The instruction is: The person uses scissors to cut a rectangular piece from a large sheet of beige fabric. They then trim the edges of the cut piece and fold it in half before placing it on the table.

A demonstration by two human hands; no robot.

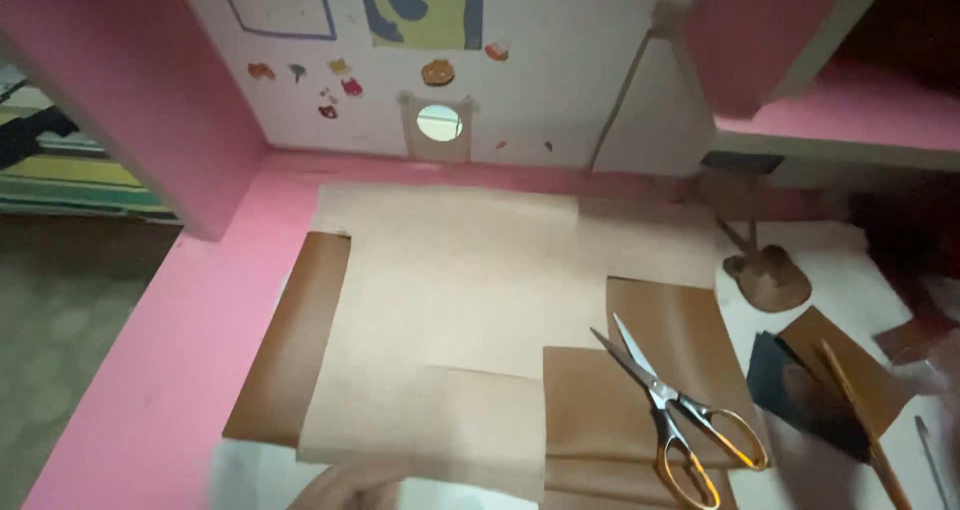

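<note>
We saw a large sheet of tan paper (440,300) lying flat on a pink desk (150,370), with darker brown sheets (290,340) along its left and lower right edges. Open scissors (670,410) with orange handles rested on the lower right brown sheet. At the bottom edge, a blurred part of one hand (345,485) touched the tan paper's near edge; we could not tell which hand, or its grip. We judged the paper light, thin, floppy and easily creased, best lifted by an edge or corner.
</note>
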